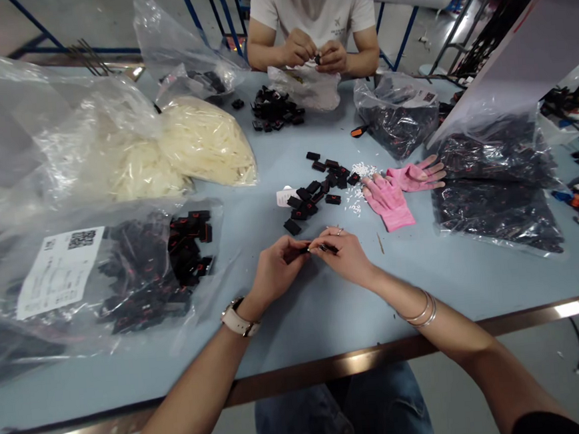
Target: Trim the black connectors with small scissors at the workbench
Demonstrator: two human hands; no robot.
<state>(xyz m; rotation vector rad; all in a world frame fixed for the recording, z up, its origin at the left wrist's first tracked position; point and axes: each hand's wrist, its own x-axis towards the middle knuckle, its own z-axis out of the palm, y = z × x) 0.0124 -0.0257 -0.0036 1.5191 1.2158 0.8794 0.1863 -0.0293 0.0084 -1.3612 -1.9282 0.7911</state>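
My left hand (281, 266) is closed, thumb and forefinger pinching a small black connector housing (305, 249) that mostly hides behind the fingertips. My right hand (343, 256) meets it there, its fingers closed around a thin dark object (328, 247) whose kind I cannot make out. Just beyond both hands lies a loose pile of black connector housings (308, 199), some with orange inside. Tiny white pieces (356, 206) are scattered to the right of the pile, beside pink gloves (391, 202). A small white label-like item (286, 197) rests at the pile's left.
An opened clear bag (138, 269) of black housings lies at left, below a bag of cream-coloured strips (208, 140). Bags of dark parts (494, 207) fill the right. Across the table (414, 267), a co-worker's hands (316, 51) hold a small dark piece near another black pile (275, 108).
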